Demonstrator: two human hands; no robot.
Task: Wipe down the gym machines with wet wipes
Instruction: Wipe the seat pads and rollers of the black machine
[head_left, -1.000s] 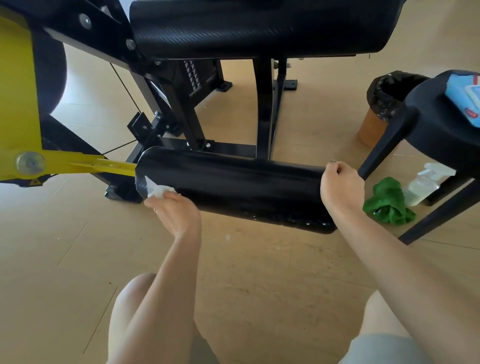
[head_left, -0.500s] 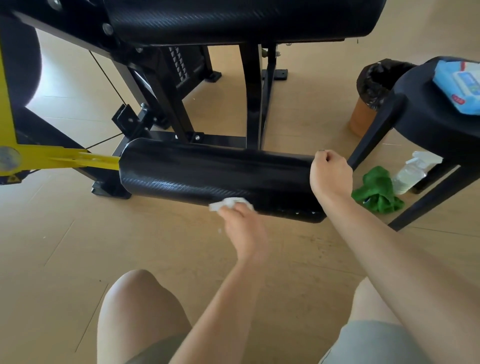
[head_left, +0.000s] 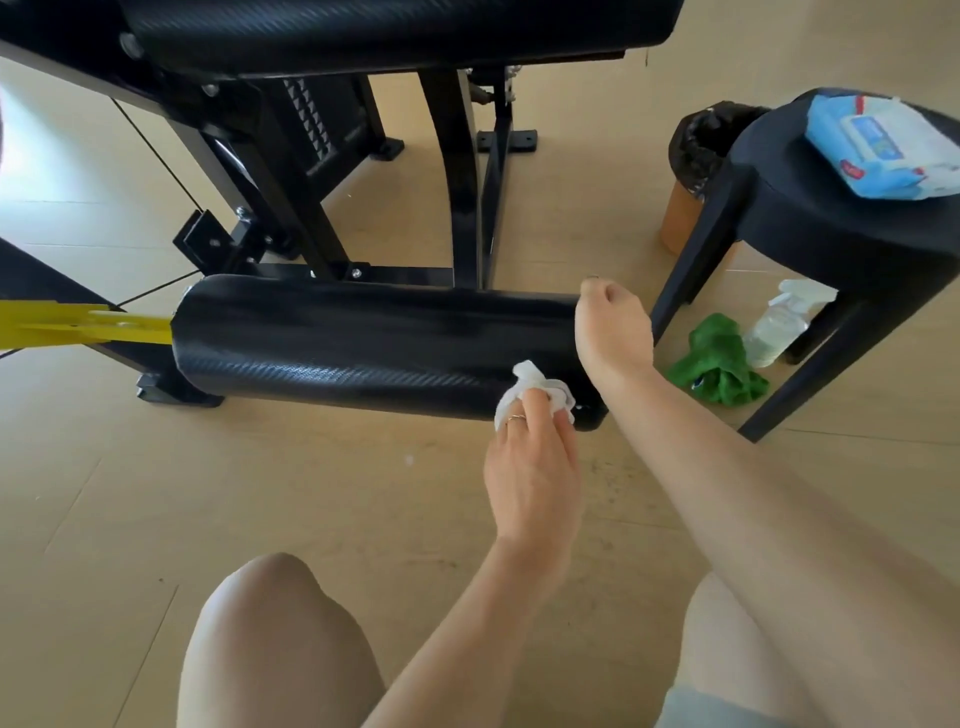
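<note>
The left hand (head_left: 532, 467) pinches a crumpled white wet wipe (head_left: 530, 392) against the black cylindrical padded roller (head_left: 363, 345), whose end the right hand's (head_left: 613, 325) curled fingers grip.

Stool leg (head_left: 691, 270) crowds roller pad's (head_left: 363, 348) right end

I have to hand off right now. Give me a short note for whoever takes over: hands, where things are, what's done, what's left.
Left hand pinches the white wet wipe against the front of the black roller pad, near its right end.
Right hand grips that end, steadying it.
Wipes pack lies on the black stool; green cloth and spray bottle on the floor beneath it; lined bin behind.
Done: roller's front face looks wiped.
Left: upper pad, frame.
</note>
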